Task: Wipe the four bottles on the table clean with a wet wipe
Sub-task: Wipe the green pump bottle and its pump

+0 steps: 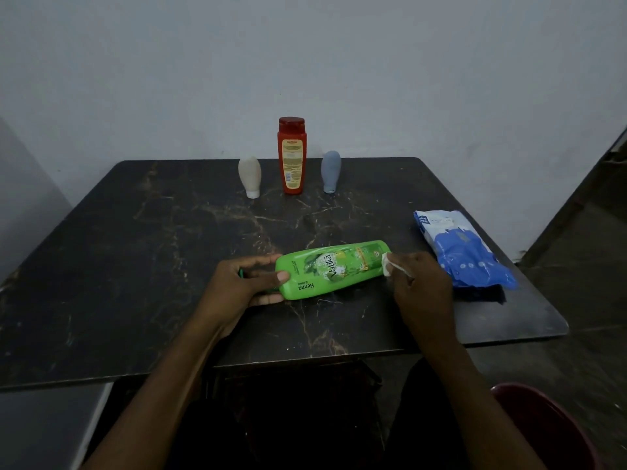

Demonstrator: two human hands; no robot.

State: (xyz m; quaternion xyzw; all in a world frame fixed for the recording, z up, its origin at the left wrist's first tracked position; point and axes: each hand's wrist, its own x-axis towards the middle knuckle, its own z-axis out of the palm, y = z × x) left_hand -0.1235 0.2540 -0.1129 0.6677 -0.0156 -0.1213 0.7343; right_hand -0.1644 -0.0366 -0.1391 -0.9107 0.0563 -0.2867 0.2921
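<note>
A green shampoo bottle (334, 268) lies sideways just above the dark marble table (152, 266), near the front middle. My left hand (242, 283) grips its cap end, thumb on top. My right hand (422, 283) pinches a small white wet wipe (390, 264) against the bottle's right end. Three more bottles stand in a row at the far edge: a beige squeeze bottle (250, 177) on its cap, a tall red bottle (292, 155), and a grey squeeze bottle (330, 171) on its cap.
A blue and white wet wipe pack (463, 247) lies at the table's right side, close to my right hand. A dark red bin (543, 422) stands on the floor at the lower right. A pale wall rises right behind the table.
</note>
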